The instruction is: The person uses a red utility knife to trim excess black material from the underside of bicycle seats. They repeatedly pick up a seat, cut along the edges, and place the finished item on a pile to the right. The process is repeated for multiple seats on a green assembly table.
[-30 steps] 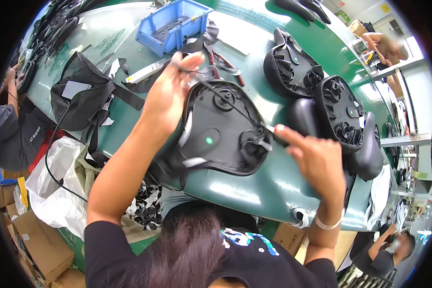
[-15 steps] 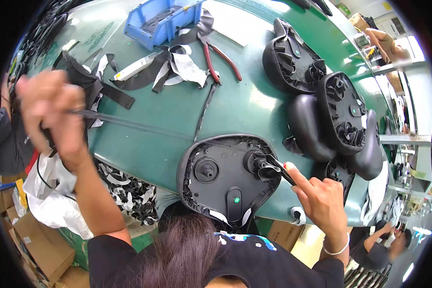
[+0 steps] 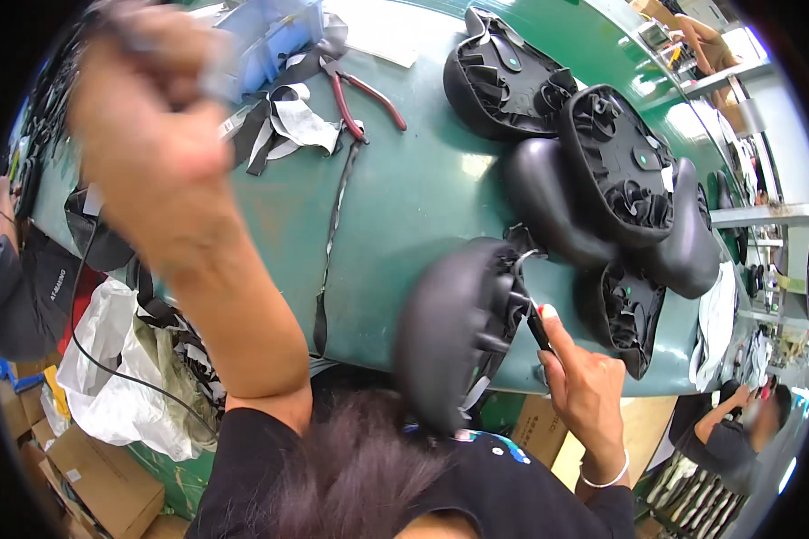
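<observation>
Black saddle [image 3: 436,337] sits at the near edge of the bench [image 3: 413,193], centre, tilted up on its side; smooth cover faces left, ribbed underside faces right; can't tell whether it rests on the bench or against the person. Right hand [image 3: 584,382] is just right of it; grip closed round the dark handle of a slim tool [image 3: 539,331], index finger laid along it; tool's curved metal end is at the saddle's far right rim. Left hand [image 3: 157,135] is up at far left, well apart from the saddle, motion-blurred; fingers look curled; can't tell how tight that grip is or what it has hold of. Blue bin [image 3: 283,45] is far left, partly behind the left hand; red-handled pliers [image 3: 343,103] lie right of it, spread, next to black and white scraps [image 3: 301,124]; narrow dark strip [image 3: 321,323] runs from the pliers toward the near edge; stack of other saddles [image 3: 616,166] on the right, some underside up, some smooth side up; white plastic bag [image 3: 108,359] near left, off the bench.
</observation>
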The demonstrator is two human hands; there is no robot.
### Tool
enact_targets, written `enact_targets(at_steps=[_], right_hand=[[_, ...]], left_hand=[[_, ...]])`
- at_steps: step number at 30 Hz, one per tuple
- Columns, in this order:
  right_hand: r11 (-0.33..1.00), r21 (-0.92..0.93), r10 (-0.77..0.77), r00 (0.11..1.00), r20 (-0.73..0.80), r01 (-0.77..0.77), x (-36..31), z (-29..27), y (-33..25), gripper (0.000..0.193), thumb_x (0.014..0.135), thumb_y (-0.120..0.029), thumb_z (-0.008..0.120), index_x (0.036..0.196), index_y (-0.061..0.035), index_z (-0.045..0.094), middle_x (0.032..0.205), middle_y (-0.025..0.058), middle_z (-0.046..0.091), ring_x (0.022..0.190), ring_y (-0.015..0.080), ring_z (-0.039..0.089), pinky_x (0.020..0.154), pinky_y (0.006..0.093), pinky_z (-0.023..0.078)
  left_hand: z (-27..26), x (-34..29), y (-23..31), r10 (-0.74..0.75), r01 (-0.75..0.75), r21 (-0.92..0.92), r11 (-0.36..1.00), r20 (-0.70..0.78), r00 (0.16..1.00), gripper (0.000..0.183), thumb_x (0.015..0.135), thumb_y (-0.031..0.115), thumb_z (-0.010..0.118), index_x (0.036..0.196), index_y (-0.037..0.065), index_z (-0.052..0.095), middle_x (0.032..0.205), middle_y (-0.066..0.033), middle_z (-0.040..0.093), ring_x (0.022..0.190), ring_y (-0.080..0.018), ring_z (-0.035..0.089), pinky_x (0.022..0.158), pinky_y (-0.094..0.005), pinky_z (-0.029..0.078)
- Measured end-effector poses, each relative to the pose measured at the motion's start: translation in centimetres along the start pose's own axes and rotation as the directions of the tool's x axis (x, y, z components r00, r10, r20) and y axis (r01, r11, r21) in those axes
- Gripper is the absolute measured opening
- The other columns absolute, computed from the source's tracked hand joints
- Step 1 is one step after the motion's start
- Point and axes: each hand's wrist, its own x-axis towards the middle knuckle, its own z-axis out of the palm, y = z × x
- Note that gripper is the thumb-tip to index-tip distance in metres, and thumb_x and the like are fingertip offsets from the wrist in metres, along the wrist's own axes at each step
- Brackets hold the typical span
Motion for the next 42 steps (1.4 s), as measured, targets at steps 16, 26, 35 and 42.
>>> enact_targets(at_steps=[16, 26, 35, 42], right_hand=[[0.971, -0.133, -0.157, 0.950, 0.270, 0.199, 5.4, -4.9, -0.4, 0.049, 0.082, -0.019, 0.065, 0.130, -0.0209, 0.056, 0.052, 0.0034, 0.050, 0.044, 0.0241, 0.049, 0.048, 0.0372, 0.034], [0.986, -0.165, 0.053, 0.979, 0.196, -0.020, 0.4, -2.5, -2.9, 0.055, 0.079, -0.015, 0.068, 0.132, -0.0144, 0.054, 0.054, 0.0060, 0.048, 0.044, 0.0249, 0.048, 0.046, 0.0382, 0.034], [0.622, 0.702, 0.496, 0.868, -0.010, -0.347, -3.4, 4.9, -5.4, 0.054, 0.082, -0.013, 0.073, 0.129, -0.0011, 0.050, 0.100, 0.0142, 0.068, 0.074, 0.0210, 0.067, 0.070, 0.0298, 0.052], [0.238, 0.964, 0.444, 0.896, -0.001, -0.117, 5.8, 4.0, -5.6, 0.052, 0.076, -0.012, 0.074, 0.119, 0.0002, 0.049, 0.096, 0.0009, 0.053, 0.086, 0.0105, 0.050, 0.079, 0.0271, 0.044]], left_hand=[[4.0, -10.7, -10.7, -0.217, -0.586, 0.236, 0.775, 0.971, 0.103, 0.010, 0.086, 0.017, 0.059, 0.090, 0.008, 0.062, 0.090, -0.0073, 0.060, 0.073, -0.0278, 0.062, 0.062, -0.0397, 0.049], [2.2, -9.8, -7.7, -0.799, 0.859, 0.076, 0.507, 0.417, 0.434, 0.020, 0.087, 0.016, 0.053, 0.069, 0.005, 0.053, 0.059, 0.0065, 0.037, 0.053, -0.0053, 0.030, 0.048, -0.0229, 0.023], [-2.0, -10.2, -6.7, -0.551, 0.551, 0.126, 0.825, -0.037, 0.834, 0.029, 0.098, 0.034, 0.050, 0.086, 0.007, 0.055, 0.077, -0.0029, 0.059, 0.060, -0.0102, 0.044, 0.054, -0.0256, 0.034], [-2.0, -8.3, -5.9, -0.778, 0.685, 0.374, 0.626, 0.229, 0.586, 0.035, 0.097, 0.034, 0.054, 0.084, 0.003, 0.065, 0.069, -0.0017, 0.060, 0.054, -0.0040, 0.046, 0.049, -0.0206, 0.035]])
